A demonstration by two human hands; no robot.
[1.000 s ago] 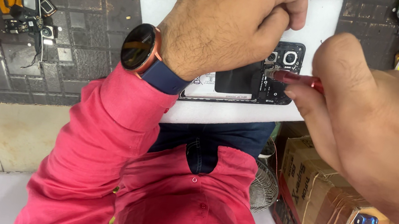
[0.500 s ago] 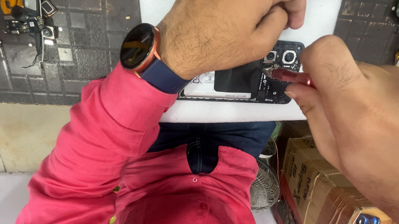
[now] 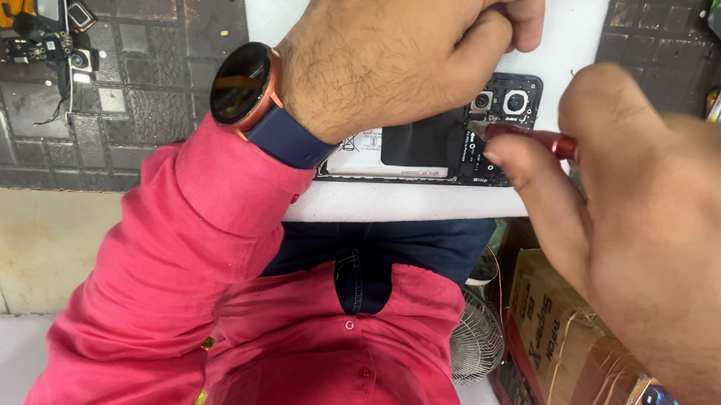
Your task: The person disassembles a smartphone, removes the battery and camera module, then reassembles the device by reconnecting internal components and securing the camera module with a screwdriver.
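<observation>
the left hand (image 3: 407, 39), curled into a fist, presses on the opened phone (image 3: 448, 144) lying on a white pad (image 3: 399, 204), while the right hand (image 3: 683, 257) fingers pinch a red screwdriver (image 3: 537, 140) at its camera end.

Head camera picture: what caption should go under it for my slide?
Left hand steadies an opened phone on a white pad while right hand works a red screwdriver.

The left hand (image 3: 406, 44) hides most of the opened phone (image 3: 448, 144); the red tool's (image 3: 537, 141) tip is blurred.
</observation>
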